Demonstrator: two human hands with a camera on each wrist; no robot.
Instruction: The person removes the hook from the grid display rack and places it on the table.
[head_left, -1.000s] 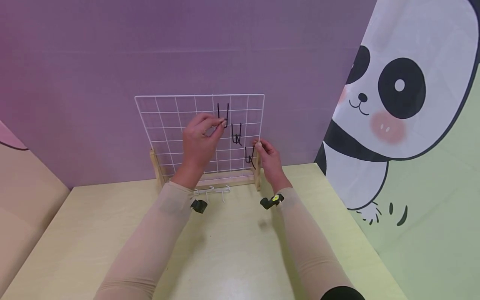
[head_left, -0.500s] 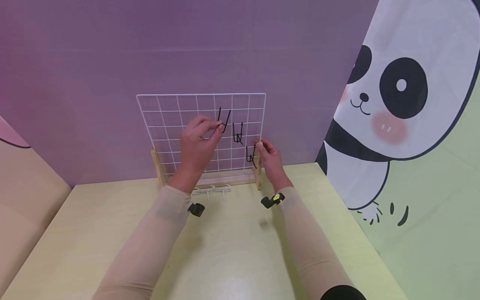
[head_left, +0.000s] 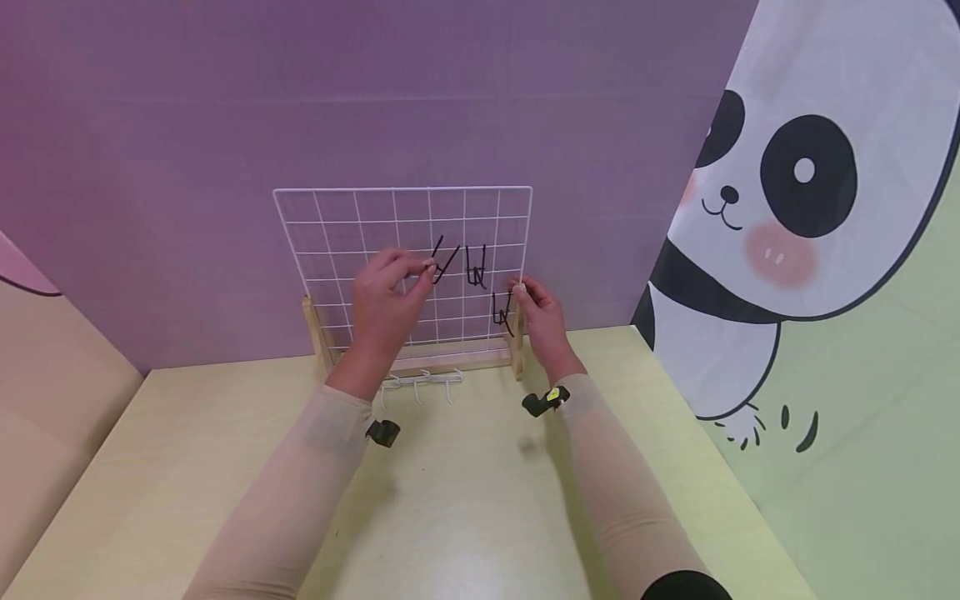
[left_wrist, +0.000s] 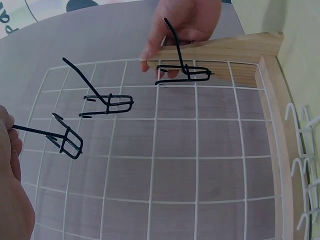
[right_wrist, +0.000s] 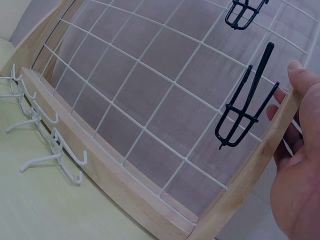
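Black hook (left_wrist: 66, 136) lowered, tilted further (left hand (head_left: 386, 304) pinches it).

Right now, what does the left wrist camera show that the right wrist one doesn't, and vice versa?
Only the left wrist view shows the left hand, the black hook it pinches and part of the wall drawing. Only the right wrist view shows the stand's left post. Both show the white grid, the stand's base rail, the white hook rack, the right hand at the grid's edge and two other black hooks, one cut off in the right wrist view.
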